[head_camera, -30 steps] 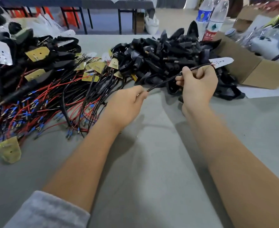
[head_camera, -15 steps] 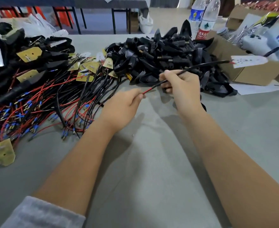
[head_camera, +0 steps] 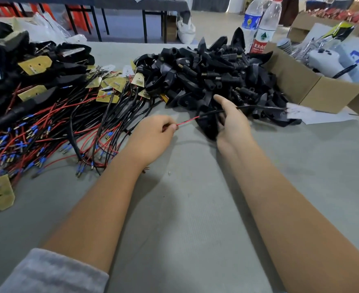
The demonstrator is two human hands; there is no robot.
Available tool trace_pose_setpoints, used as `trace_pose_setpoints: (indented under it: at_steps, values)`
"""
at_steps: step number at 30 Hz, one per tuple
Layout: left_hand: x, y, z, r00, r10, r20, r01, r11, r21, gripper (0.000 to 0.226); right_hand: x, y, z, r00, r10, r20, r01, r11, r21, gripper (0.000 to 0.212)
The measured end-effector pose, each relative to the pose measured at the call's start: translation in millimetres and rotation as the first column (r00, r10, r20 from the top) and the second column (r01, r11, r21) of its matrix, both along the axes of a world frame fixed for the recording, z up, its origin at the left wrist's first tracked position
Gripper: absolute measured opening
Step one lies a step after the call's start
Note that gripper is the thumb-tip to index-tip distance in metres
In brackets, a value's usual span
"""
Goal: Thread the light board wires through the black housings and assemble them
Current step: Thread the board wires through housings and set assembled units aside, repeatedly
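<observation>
While left hand (head_camera: 153,134) pinches wire (head_camera: 187,122), right hand (head_camera: 230,121) has opened.

Right hand (head_camera: 230,121) no longer fisted around the black wire (head_camera: 213,112); fingers now spread, reaching into the black housings pile (head_camera: 212,77). More red wire (head_camera: 188,122) drawn out beside the left hand (head_camera: 153,134). White light board (head_camera: 297,111) dropped lower, now blurred near the cardboard box (head_camera: 314,89).

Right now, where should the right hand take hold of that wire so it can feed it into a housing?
Grip the black sleeved stretch just right of the red wire, pinching from above: it hangs taut and clear of the table, and the left hand already pins the red end.
</observation>
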State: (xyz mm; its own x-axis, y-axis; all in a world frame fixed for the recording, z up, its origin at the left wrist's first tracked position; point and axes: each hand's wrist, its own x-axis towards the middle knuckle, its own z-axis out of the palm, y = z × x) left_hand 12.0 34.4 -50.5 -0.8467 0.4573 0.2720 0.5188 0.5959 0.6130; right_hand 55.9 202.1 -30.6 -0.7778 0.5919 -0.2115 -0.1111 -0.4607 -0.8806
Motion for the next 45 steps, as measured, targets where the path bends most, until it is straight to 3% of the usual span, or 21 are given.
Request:
trace_pose_setpoints:
  at_steps: [8, 13, 17, 21, 24, 28, 32, 37, 42, 45]
  values:
    - [-2.4, -0.8, -4.3, 0.991, -0.006, 0.132, -0.025, 0.972, 0.232, 0.022, -19.9, -10.2, -8.8, 0.994, 0.108, -0.029, -0.103, 0.985, 0.138, 0.027]
    - [-4.2, 0.6, -5.5, 0.997, -0.008, 0.074, -0.007, 0.980, 0.197, 0.016, -6.7, -11.0, -3.6, 0.964, 0.265, -0.009, -0.254, 0.933, 0.255, 0.020]
    - [-4.9, 2.7, -4.5, 1.000, 0.010, 0.000, -0.010, 0.988, 0.152, 0.009, -2.6, -9.6, -3.9, 0.964, 0.264, -0.035, -0.248, 0.936, 0.252, 0.024]
    - [-1.2, 2.0, -1.4, 0.997, -0.078, -0.017, 0.080, 0.981, 0.174, 0.037, -2.8, -12.7, -4.5, 0.961, 0.267, -0.069, -0.238, 0.931, 0.278, 0.028]
    - [1.6, 2.2, 0.9, 0.987, -0.152, -0.050, 0.158, 0.974, 0.161, 0.036, -2.1, -14.2, -5.0, 0.951, 0.297, -0.083, -0.251, 0.902, 0.353, 0.018]
    - [2.4, 2.3, -0.1, 0.994, -0.100, -0.044, 0.105, 0.986, 0.128, 0.027, -0.2, -16.8, -6.6, 0.935, 0.353, -0.026, -0.303, 0.836, 0.458, 0.009]
    - [0.6, 3.8, -1.3, 0.998, 0.009, -0.067, -0.006, 0.999, 0.044, 0.015, 1.9, -23.2, -6.1, 0.910, 0.414, -0.041, -0.362, 0.837, 0.411, 0.007]
    - [5.1, 3.9, 0.9, 0.979, 0.175, -0.102, -0.173, 0.984, 0.031, 0.021, -1.1, -21.3, -3.6, 0.972, 0.197, -0.130, -0.156, 0.949, 0.275, 0.009]
    - [7.5, 3.4, 3.7, 0.973, 0.224, -0.049, -0.222, 0.974, 0.052, 0.020, -0.5, -27.5, -2.3, 0.969, 0.070, -0.237, -0.011, 0.970, 0.242, 0.011]
    - [8.6, 3.1, 5.6, 0.965, 0.260, -0.039, -0.257, 0.963, 0.080, 0.015, 1.6, -31.4, 0.7, 0.951, 0.080, -0.299, -0.006, 0.970, 0.243, 0.011]
